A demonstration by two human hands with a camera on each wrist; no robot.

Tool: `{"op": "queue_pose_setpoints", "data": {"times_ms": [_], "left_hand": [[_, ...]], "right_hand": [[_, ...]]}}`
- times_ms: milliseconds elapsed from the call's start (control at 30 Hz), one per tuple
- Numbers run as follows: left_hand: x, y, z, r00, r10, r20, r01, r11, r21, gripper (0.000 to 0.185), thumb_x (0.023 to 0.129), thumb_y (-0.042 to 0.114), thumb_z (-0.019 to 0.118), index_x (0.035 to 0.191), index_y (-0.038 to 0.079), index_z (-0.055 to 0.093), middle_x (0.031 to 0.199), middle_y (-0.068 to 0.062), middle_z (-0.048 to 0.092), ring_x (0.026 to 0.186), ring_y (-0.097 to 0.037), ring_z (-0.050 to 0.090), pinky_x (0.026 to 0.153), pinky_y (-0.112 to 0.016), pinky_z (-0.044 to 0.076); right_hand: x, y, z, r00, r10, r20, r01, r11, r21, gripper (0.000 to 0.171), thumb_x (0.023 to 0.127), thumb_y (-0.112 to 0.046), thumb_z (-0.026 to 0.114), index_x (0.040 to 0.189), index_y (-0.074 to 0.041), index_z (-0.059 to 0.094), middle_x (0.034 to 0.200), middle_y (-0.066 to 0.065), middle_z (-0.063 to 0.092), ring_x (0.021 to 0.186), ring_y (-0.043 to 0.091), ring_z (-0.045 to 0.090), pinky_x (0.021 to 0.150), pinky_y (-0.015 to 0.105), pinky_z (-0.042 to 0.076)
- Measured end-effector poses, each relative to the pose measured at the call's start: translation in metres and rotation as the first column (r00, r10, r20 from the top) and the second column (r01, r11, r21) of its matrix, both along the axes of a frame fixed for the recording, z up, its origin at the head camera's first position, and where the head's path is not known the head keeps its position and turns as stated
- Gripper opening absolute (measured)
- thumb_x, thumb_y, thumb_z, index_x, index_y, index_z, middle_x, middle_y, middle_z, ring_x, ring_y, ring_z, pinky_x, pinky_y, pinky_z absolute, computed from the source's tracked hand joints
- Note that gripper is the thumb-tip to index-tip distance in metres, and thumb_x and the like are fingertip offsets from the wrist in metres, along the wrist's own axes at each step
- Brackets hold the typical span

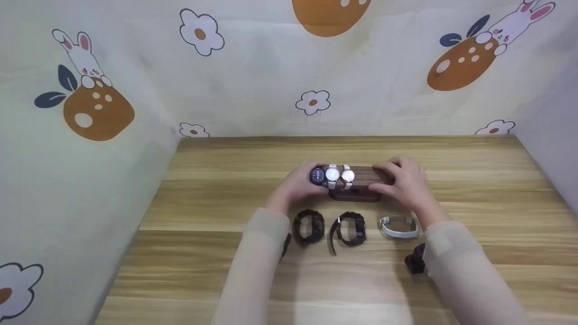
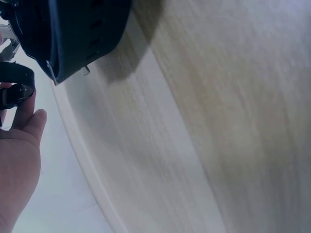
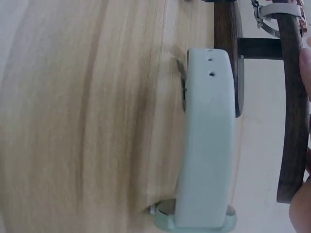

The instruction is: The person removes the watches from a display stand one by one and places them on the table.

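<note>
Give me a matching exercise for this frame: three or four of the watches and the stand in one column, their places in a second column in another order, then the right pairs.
Things:
1. dark blue round-faced watch
2. pale mint-green strap watch
3. black braided-strap watch
4. dark wooden watch stand

Places:
A. on the table, nearest the right wrist
B. between both hands
C. leftmost on the stand's bar
D. on the table, just right of the left sleeve

Pairs: 1-C, 2-A, 3-D, 4-B

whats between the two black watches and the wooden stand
Bare table between the black watches and the wooden stand, seen in the head view.
</note>
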State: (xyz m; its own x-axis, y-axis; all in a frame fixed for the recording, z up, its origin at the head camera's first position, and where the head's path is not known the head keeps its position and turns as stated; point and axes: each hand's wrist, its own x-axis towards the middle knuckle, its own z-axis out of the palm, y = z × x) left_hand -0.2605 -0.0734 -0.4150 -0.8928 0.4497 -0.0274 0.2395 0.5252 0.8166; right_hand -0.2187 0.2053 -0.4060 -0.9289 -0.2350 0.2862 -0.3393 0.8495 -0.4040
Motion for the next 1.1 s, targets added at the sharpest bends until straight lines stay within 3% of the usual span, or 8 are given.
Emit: {"op": "queue_pose_setpoints", "data": {"times_ms": [200,433,700,933,1100], "left_hand": [[0.0004,0.0007,-0.0026,1.0,0.017,-0.019,-0.017,1.0,0.004,0.069,0.068,0.013,0.08,0.131,0.017,0.051,0.127,-0.006,0.049,0.113,-0.02,0.048,0.1,-0.036,0.038],[0.0025,0.0006,-0.0043,0.999,0.04,-0.027,-0.039,0.999,0.025,0.066,0.068,0.014,0.08,0.128,0.016,0.052,0.124,-0.004,0.051,0.111,-0.018,0.049,0.099,-0.036,0.038],[0.0052,0.0025,-0.0091,0.998,0.04,-0.055,-0.037,0.998,0.047,0.066,0.069,0.015,0.08,0.129,0.019,0.052,0.128,-0.002,0.051,0.114,-0.017,0.047,0.1,-0.038,0.037],[0.0078,0.0024,-0.01,0.997,0.079,-0.015,-0.077,0.995,0.065,0.067,0.069,0.016,0.08,0.13,0.022,0.051,0.126,-0.001,0.05,0.113,-0.017,0.048,0.1,-0.038,0.036],[0.0071,0.003,-0.0092,0.997,0.07,-0.022,-0.068,0.996,0.057,0.068,0.069,0.016,0.08,0.131,0.02,0.05,0.128,-0.002,0.05,0.114,-0.018,0.048,0.1,-0.037,0.036]], "right_hand": [[-0.0003,0.0011,-0.002,1.0,0.002,0.016,-0.002,1.0,0.01,0.062,0.073,-0.053,0.071,0.122,-0.017,0.061,0.117,0.016,0.053,0.107,0.037,0.046,0.091,0.054,0.03],[0.0016,-0.0013,-0.0036,0.997,-0.05,0.062,0.047,0.998,0.05,0.063,0.078,-0.055,0.066,0.129,-0.02,0.055,0.13,0.016,0.05,0.122,0.044,0.036,0.099,0.065,0.017],[0.0027,0.0001,-0.0035,0.99,-0.063,0.127,0.065,0.998,-0.01,0.062,0.078,-0.049,0.069,0.131,-0.019,0.054,0.133,0.015,0.048,0.123,0.042,0.034,0.097,0.066,0.02],[0.0018,0.0004,-0.0034,0.99,-0.066,0.122,0.067,0.998,-0.009,0.063,0.077,-0.051,0.069,0.129,-0.018,0.055,0.131,0.016,0.05,0.119,0.04,0.038,0.097,0.062,0.025],[0.0012,0.0014,-0.001,0.987,-0.062,0.152,0.063,0.998,-0.005,0.064,0.078,-0.05,0.069,0.131,-0.019,0.054,0.132,0.016,0.049,0.121,0.041,0.036,0.097,0.063,0.023]]}}
